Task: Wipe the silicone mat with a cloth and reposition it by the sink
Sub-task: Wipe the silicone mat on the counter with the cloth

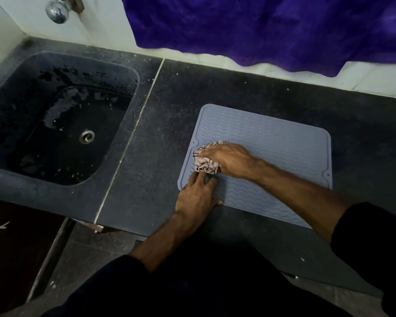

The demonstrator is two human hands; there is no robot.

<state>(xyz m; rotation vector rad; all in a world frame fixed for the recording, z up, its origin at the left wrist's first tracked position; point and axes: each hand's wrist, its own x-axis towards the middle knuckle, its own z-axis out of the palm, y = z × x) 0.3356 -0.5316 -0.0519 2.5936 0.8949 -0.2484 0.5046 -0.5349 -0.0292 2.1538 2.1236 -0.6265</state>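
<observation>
Your right hand [229,160] gripped the bunched cloth [206,164] on the mat [272,152]; your left hand [198,194], fingers flat, pinned its near-left corner, which could buckle if released.

A purple cloth [272,28] hangs over the white wall [101,30] behind the dark counter [215,88], a chrome tap [57,10] sits at the top left, and dark floor [21,248] shows below.
</observation>
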